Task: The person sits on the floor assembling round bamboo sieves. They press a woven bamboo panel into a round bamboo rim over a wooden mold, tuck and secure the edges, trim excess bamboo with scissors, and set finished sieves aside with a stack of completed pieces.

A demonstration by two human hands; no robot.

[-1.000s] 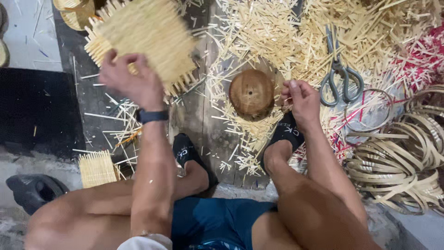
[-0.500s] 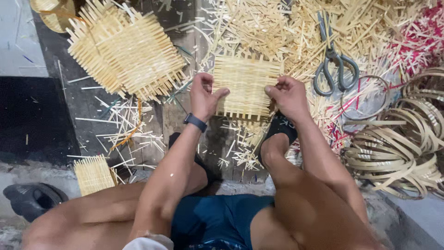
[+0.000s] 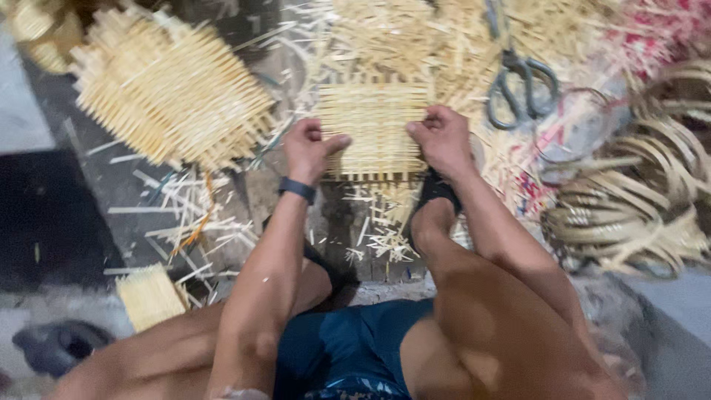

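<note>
The small square mat of pale woven bamboo strips (image 3: 374, 130) lies flat on the dark wooden floor (image 3: 133, 185), straight ahead of the seated person and between their two hands. The left hand (image 3: 309, 150) grips the mat's left edge, fingers curled under into a loose fist and the thumb stretched out flat across the weave. A dark band (image 3: 297, 190) circles that wrist, and the forearm runs straight down toward the camera. The right hand (image 3: 443, 138) clamps the mat's right edge, knuckles up, fingers bent over the border, with the forearm angling in from the lower right above the raised knee. A foot in a black sandal (image 3: 435, 194) sits just below the mat's lower right corner.

A larger pale woven bamboo panel (image 3: 170, 96) lies well apart to the upper left. Grey metal scissors (image 3: 518, 78) rest on loose bamboo slivers (image 3: 385, 37) just beyond the right hand. Coiled hoops of split cane (image 3: 629, 200) pile up at the right.
</note>
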